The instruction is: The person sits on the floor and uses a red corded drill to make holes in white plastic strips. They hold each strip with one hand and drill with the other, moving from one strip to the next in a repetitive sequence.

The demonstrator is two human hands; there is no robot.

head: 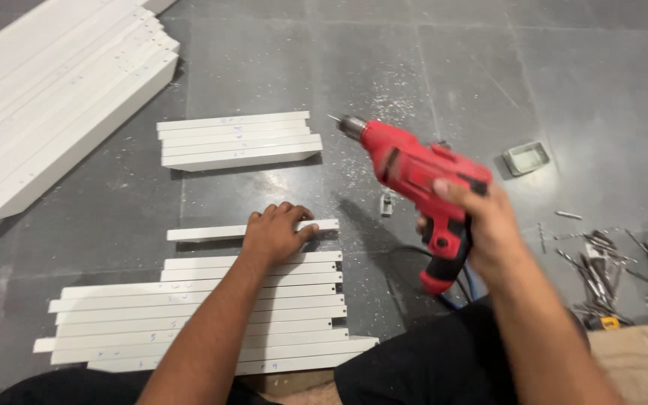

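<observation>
- A person seated on a grey tiled floor [279,67] holds a red power drill [414,169] in the right hand [481,225], fingers wrapped fully round the pistol grip, the bit pointing up and left, well clear of the floor.
- The left hand [273,234] lies flat, fingers spread and closed on nothing, pressing a single white slat [204,232] that rests alone on the floor, just beyond a row of matching slats [189,315] near the floor's lower edge.
- A second short bundle of slats [238,141] sits farther out; longer white boards [54,97] are stacked toward the floor's upper-left corner.
- Loose screws and bits [598,274] are scattered by the right edge, with a small metal tray [526,157] beyond them.
- The slat looks thin, light, stiff and smooth-coated, so likely to skid on tile; downward palm pressure near its right end seems the sound hold.
- The drill appears heavy at the front; its handle is the natural grip, and its cord [406,255] trails beneath.
</observation>
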